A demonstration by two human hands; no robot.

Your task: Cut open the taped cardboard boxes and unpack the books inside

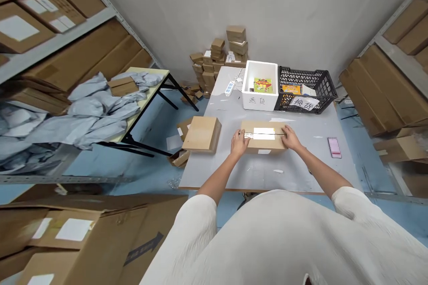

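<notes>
A brown cardboard box (pixel 267 144) with white labels lies on the grey table (pixel 234 171) in front of me. A dark seam runs along its top, under one label. My left hand (pixel 239 143) grips the box's left end, its thumb on the top. At the opposite end, my right hand (pixel 290 138) holds the box with the fingers bent over the edge. To the left of my left hand stands another closed cardboard box (pixel 200 133), apart from the one I hold.
Behind the held box are a white foam bin (pixel 261 101) and a black plastic crate (pixel 321 104), both with small boxes inside. A power strip (pixel 229 88) lies beside the bin. On the right is a phone (pixel 334 147). Grey parcels (pixel 90 107) cover a side table.
</notes>
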